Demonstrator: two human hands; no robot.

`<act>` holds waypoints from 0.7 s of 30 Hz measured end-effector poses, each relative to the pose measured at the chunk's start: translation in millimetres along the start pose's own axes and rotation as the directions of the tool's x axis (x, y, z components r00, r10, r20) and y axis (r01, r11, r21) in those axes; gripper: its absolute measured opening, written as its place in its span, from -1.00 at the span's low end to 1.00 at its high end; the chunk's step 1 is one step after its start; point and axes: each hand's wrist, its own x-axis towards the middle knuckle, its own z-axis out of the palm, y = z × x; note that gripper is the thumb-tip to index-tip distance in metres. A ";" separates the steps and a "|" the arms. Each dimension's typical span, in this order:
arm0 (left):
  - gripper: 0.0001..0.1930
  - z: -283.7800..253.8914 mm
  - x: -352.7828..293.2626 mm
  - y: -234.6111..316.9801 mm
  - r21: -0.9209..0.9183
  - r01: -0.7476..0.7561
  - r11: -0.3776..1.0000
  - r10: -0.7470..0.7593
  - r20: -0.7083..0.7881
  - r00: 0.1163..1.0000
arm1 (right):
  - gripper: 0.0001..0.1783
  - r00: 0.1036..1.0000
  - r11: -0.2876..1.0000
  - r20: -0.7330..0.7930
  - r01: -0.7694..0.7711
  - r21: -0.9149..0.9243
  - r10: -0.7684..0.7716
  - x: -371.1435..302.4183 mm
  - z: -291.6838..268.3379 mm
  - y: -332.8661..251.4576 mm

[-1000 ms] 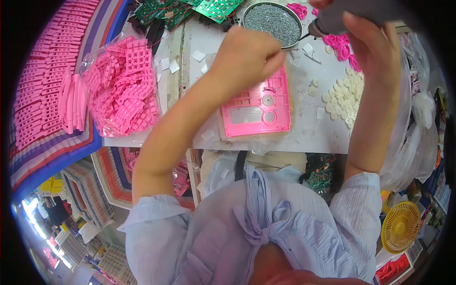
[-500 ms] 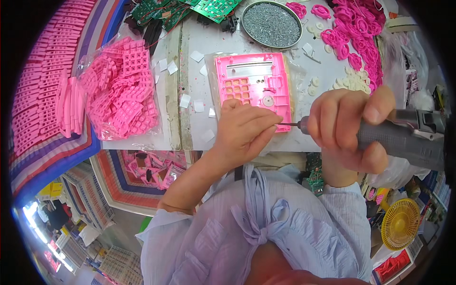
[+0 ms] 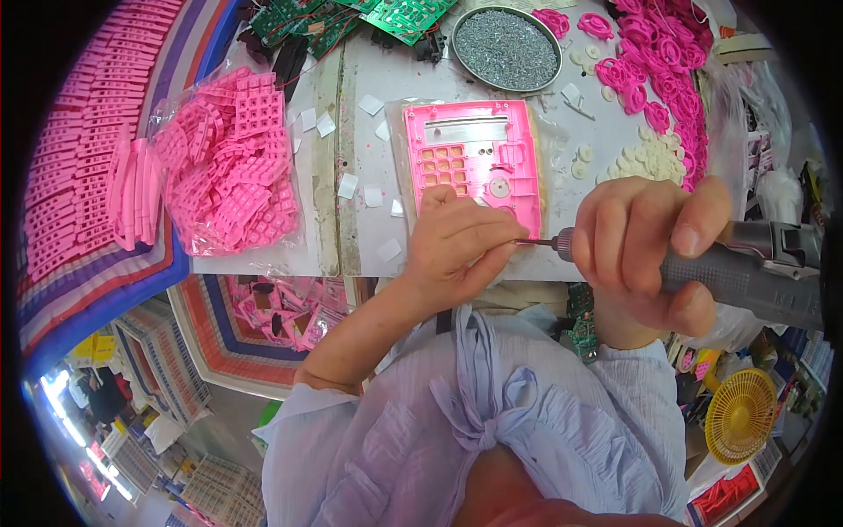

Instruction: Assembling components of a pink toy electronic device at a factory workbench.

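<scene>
A pink plastic casing (image 3: 524,167) lies on a padded, plastic-wrapped pad on the table, with a grid of square openings and a round disc inside. My right hand (image 3: 645,241) wraps round a grey electric screwdriver (image 3: 746,272), held almost level. Its thin bit (image 3: 540,241) points left and meets the fingertips of my left hand (image 3: 461,241). Over the casing's near edge, that hand is closed, thumb and forefinger pinched by the bit's tip. Whatever sits in the pinch is too small or hidden to make out.
Beyond the casing stands a round tray of small screws (image 3: 507,51). Green circuit boards (image 3: 408,18) lie at the back left. A bag of pink keypads (image 3: 233,167) is left; pink rings (image 3: 672,79) and white discs (image 3: 654,156) are right. White square pieces (image 3: 349,185) are scattered about.
The whole view has shifted slightly. Both hands keep their grips, and the bit's tip stays at my left fingertips by the casing's near edge.
</scene>
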 end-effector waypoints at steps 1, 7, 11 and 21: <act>-0.78 0.8 -0.2 -0.3 -0.015 0.001 1.000 -0.002 -0.013 1.000 | -0.63 1.000 1.000 0.006 -0.005 0.005 0.005 0.1 0.0 -0.2; -0.77 1.3 -2.0 -0.7 -0.077 -0.007 0.997 0.005 -0.021 1.000 | -0.63 0.999 0.993 0.029 -0.018 0.114 0.014 0.3 -4.9 1.5; -0.68 -20.4 20.4 -8.4 0.241 -0.041 0.970 0.005 0.150 0.989 | -0.63 1.000 1.000 -0.019 -0.022 0.009 0.022 -2.2 -17.1 7.5; -0.57 -25.2 28.1 -21.0 0.543 -0.340 0.768 -0.005 0.536 0.844 | -0.68 0.963 0.980 -0.249 -0.139 -0.144 0.099 -21.3 -34.6 58.9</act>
